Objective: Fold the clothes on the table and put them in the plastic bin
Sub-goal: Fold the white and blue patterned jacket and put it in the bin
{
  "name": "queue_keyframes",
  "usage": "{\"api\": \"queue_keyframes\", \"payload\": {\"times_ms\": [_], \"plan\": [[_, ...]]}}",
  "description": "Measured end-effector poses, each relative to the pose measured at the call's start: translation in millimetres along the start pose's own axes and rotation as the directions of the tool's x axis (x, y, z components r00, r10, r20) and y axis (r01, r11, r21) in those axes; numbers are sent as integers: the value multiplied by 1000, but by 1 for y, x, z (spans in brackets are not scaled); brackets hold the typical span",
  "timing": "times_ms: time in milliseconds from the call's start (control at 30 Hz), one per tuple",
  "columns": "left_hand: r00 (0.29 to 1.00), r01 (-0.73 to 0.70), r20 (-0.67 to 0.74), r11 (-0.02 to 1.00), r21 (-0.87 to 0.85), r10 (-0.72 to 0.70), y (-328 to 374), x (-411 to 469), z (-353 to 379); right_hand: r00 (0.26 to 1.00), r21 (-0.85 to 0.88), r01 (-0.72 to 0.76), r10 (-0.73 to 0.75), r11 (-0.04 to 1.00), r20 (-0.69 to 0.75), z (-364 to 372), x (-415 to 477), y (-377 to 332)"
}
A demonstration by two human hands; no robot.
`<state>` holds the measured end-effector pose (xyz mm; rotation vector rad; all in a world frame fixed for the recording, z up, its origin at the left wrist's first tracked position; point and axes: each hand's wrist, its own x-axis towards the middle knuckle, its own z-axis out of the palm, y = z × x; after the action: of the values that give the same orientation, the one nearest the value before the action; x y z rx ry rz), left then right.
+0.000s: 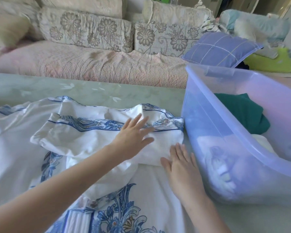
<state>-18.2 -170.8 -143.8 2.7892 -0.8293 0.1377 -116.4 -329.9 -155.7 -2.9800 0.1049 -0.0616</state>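
From my remote seat I see the white garment with blue print (pixel 84 137) spread over the near and left part of the counter (pixel 107 91); one part of it is folded over on itself into a thicker pad, whose right edge lies just beside the wall of the plastic bin (pixel 217 115). The left hand (pixel 133 137) lies palm down on that folded pad, arm reaching in from the near left corner; its fingers (pixel 136 120) are straight and spread wide, flat on the cloth and gripping nothing. The right hand (pixel 180 165) rests palm down at the pad's near right corner, between the fold and the bin; its fingers (pixel 180 148) are also straight and only slightly apart, holding nothing, and I cannot tell whether the outer edge of the hand touches the bin.

The bin stands along the right edge of the counter, translucent bluish; a dark green garment (pixel 242 111) lies inside towards its far side, and paler cloth with blue marks shows dimly through its near wall. Past the far edge of the counter runs a sofa (pixel 91 64) with flowered back cushions; a blue checked pillow (pixel 220 49) lies on it behind the bin.
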Motion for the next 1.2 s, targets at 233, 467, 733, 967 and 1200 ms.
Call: {"api": "queue_keyframes", "payload": {"times_ms": [233,467,733,967,1200], "plan": [[940,248,208,959,135,-272,-36,-26,2,998,-67,-22,25,998,54,2,-3,4],[931,337,68,917,214,-359,-71,-71,-24,999,-28,-17,16,999,-27,-9,6,9],[912,405,-5,903,145,-409,-111,-137,-49,980,-134,161,-143,978,136,22,25,-11],[634,455,-529,825,-335,-564,-125,-203,-102,991,44,132,-131,990,-12,-11,26,-39],[319,863,-94,330,-382,-943,-183,-321,-124,891,368,410,-453,835,34,-19,16,-213]]}}
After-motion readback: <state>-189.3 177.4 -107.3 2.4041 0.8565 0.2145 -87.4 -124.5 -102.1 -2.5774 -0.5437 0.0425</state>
